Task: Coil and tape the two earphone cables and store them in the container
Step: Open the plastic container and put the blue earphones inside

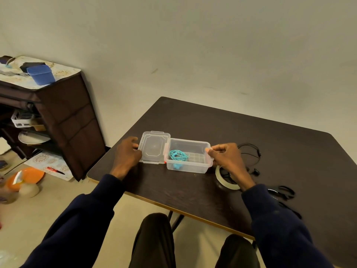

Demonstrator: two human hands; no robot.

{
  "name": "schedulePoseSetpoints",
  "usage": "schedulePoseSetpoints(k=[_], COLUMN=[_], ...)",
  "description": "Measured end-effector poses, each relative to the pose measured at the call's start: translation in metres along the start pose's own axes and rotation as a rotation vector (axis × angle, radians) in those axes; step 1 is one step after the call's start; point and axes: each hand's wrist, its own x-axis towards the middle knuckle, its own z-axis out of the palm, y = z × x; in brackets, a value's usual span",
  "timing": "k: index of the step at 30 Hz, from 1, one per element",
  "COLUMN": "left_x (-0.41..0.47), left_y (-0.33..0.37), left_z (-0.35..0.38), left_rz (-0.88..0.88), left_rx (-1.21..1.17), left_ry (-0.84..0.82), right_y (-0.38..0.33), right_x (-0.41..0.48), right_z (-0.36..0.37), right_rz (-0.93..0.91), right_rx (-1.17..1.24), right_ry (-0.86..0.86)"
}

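A clear plastic container (201, 167) stands open on the dark table (251, 132). A coiled turquoise earphone cable (178, 155) lies inside it. Its clear lid (154, 147) lies flat, hinged to the left. My left hand (126, 154) touches the lid's left edge. My right hand (227, 157) pinches the container's right rim. A black earphone cable (251, 153) lies loose on the table behind my right hand. A roll of clear tape (222, 177) sits under my right wrist, partly hidden.
Black scissors (286, 192) lie at the right near my sleeve. A dark cabinet (73, 120) with a blue tub (41, 74) on top stands left of the table. Orange and other items lie on the floor at the left.
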Motion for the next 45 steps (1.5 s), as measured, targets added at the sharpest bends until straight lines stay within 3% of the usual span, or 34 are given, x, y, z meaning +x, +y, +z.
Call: schedulePoseSetpoints(k=[5, 22, 32, 45], left_x=[-0.008, -0.023, -0.013, 0.009], left_y=[-0.006, 0.010, 0.004, -0.003], left_z=[0.011, -0.013, -0.013, -0.010], left_rz=[0.113, 0.010, 0.052, 0.009], left_rx=[0.028, -0.014, -0.046, 0.048], left_ry=[0.027, 0.080, 0.029, 0.167], right_y=[0.000, 0.003, -0.002, -0.013], right_x=[-0.002, -0.004, 0.009, 0.041], right_z=[0.009, 0.013, 0.023, 0.033], right_rz=[0.014, 0.041, 0.053, 0.046], right_rx=[0.020, 0.093, 0.042, -0.039], right_ry=[0.064, 0.050, 0.159, 0.169])
